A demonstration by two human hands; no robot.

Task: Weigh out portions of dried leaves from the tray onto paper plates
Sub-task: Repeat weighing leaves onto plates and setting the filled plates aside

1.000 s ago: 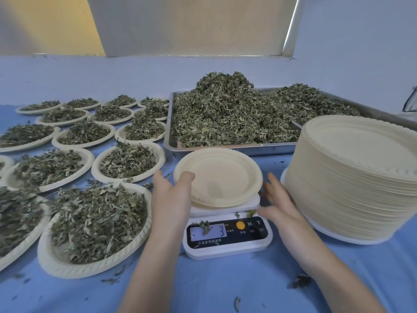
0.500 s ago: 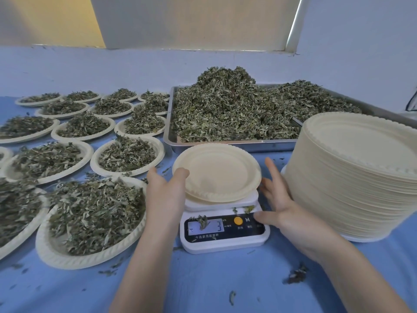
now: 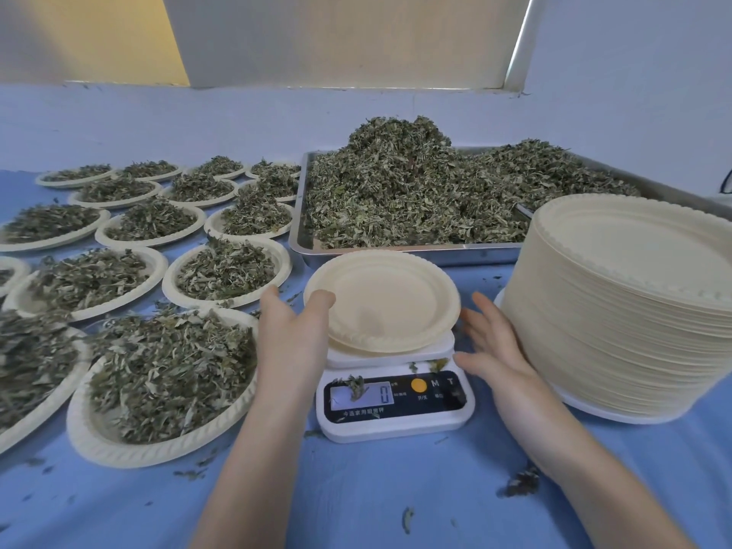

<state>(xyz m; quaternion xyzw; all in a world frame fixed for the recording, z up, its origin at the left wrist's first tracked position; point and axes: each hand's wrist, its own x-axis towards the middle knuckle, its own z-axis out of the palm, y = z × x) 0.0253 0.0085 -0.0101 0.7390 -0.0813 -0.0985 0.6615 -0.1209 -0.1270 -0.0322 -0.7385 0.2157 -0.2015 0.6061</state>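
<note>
An empty paper plate (image 3: 386, 299) sits on the white digital scale (image 3: 396, 420), whose display reads 0. My left hand (image 3: 291, 334) holds the plate's left rim, thumb on top of the edge. My right hand (image 3: 493, 350) is open with fingers spread, just right of the scale, between it and the tall stack of empty plates (image 3: 626, 318). Behind the scale, the metal tray (image 3: 396, 253) is heaped with dried leaves (image 3: 412, 188).
Several filled paper plates cover the blue table on the left; the nearest filled plate (image 3: 166, 378) touches my left forearm. Loose leaf bits lie on the scale face and on the cloth (image 3: 523, 483) near my right arm. A pale wall runs behind the table.
Both hands have stayed almost still at the plate and the scale. My right hand has shifted slightly, its fingers spread beside the scale.
</note>
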